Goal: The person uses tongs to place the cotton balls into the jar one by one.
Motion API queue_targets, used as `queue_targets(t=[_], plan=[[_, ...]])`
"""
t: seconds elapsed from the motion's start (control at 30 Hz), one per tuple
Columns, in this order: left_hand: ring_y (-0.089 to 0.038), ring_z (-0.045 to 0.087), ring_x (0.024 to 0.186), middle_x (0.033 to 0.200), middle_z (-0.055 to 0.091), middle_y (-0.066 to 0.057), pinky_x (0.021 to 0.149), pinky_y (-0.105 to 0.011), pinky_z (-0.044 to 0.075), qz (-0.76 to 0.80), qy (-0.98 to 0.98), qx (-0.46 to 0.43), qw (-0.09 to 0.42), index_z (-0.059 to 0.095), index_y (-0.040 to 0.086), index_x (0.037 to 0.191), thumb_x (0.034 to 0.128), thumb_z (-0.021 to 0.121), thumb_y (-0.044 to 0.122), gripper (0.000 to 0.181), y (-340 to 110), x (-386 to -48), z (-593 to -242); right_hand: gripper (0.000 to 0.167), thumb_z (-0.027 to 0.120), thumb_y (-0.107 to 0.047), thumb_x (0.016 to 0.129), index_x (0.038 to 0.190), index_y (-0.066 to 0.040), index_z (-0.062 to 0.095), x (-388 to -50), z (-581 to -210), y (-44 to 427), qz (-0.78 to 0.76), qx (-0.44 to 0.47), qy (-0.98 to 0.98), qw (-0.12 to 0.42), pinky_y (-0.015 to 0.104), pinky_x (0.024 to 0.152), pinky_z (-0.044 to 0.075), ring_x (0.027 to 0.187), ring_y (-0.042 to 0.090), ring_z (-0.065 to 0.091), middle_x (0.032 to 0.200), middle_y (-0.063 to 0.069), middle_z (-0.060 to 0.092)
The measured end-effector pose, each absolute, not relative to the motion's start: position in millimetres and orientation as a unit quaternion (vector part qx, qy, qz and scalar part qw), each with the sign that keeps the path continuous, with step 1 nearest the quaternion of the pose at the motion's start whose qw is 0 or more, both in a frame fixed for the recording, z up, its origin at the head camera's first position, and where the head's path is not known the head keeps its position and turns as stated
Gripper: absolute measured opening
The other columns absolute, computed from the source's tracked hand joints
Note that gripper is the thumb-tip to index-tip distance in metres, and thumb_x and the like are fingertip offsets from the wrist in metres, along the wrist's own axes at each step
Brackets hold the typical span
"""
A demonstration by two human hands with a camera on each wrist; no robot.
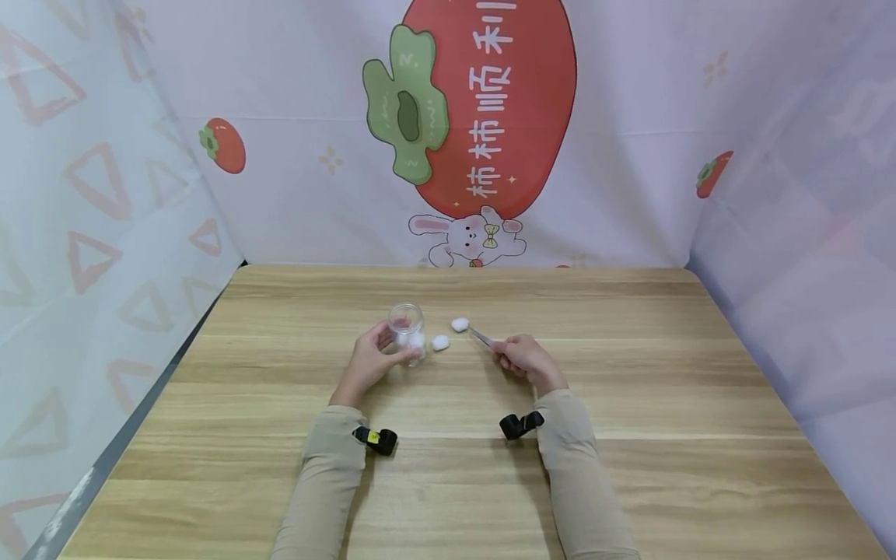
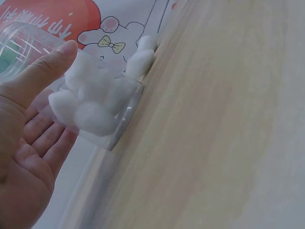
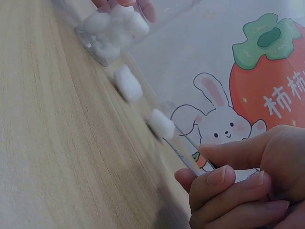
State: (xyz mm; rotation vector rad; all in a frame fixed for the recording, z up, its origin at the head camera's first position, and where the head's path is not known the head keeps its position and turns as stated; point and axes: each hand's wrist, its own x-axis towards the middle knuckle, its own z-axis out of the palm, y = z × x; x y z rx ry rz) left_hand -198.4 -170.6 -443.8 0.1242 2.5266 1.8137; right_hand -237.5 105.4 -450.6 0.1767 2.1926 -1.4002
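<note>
My left hand (image 1: 370, 360) grips a clear, open-topped jar (image 1: 407, 320) around its side, with the jar standing on the table. Several white cotton balls (image 2: 93, 102) lie in the lower part of the jar. To the jar's right, two loose cotton balls rest on the wood, a nearer one (image 1: 440, 342) and a farther one (image 1: 460, 324). Between thumb and fingers, my right hand (image 1: 526, 361) pinches metal tweezers (image 1: 481, 337). Their tips point at the farther cotton ball and lie right beside it; whether they touch it I cannot tell.
The wood-grain table (image 1: 448, 482) stretches to both sides and toward me. A white printed curtain (image 1: 301, 194) hangs behind its far edge, with more fabric at left and right. Small black cameras (image 1: 521, 425) are strapped to both wrists.
</note>
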Motion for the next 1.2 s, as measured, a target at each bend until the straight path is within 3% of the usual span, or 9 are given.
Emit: queue_targets(t=[0.2, 0.53, 0.93, 1.2], plan=[[-0.038, 0.049, 0.134, 0.14, 0.052, -0.027, 0.118, -0.044, 0.04, 0.581, 0.813, 0.041, 0.013, 0.048, -0.002, 0.136, 0.0776, 0.079, 0.007, 0.066, -172, -201, -447, 0.036, 0.05, -0.031, 0.1, 0.078, -0.004, 0.062, -244, -450, 102, -0.528, 0.047, 0.798, 0.287, 0.016, 0.04, 0.022, 0.042, 0.003, 0.03, 0.049, -0.01, 0.043], [-0.037, 0.05, 0.133, 0.138, 0.054, -0.026, 0.118, -0.041, 0.04, 0.583, 0.812, 0.037, 0.014, 0.049, -0.001, 0.136, 0.0772, 0.08, 0.008, 0.067, -172, -201, -446, 0.035, 0.047, -0.029, 0.101, 0.079, -0.005, 0.061, -253, -448, 96, -0.522, 0.057, 0.794, 0.307, 0.016, 0.041, 0.022, 0.045, 0.003, 0.031, 0.052, -0.009, 0.043], [-0.038, 0.05, 0.133, 0.138, 0.054, -0.027, 0.118, -0.042, 0.041, 0.576, 0.816, 0.038, 0.012, 0.046, -0.003, 0.138, 0.0777, 0.079, 0.008, 0.069, -173, -203, -450, 0.029, 0.052, -0.02, 0.099, 0.074, -0.007, 0.058, -260, -456, 94, -0.522, 0.053, 0.802, 0.285, 0.015, 0.041, 0.024, 0.045, 0.003, 0.034, 0.049, -0.009, 0.044], [-0.035, 0.051, 0.133, 0.138, 0.055, -0.023, 0.119, -0.043, 0.04, 0.585, 0.81, 0.039, 0.004, 0.049, 0.003, 0.137, 0.0751, 0.082, 0.013, 0.071, -178, -217, -476, 0.03, 0.052, -0.02, 0.099, 0.073, -0.007, 0.058, -261, -456, 95, -0.522, 0.048, 0.805, 0.279, 0.016, 0.041, 0.025, 0.045, 0.004, 0.034, 0.049, -0.009, 0.044]])
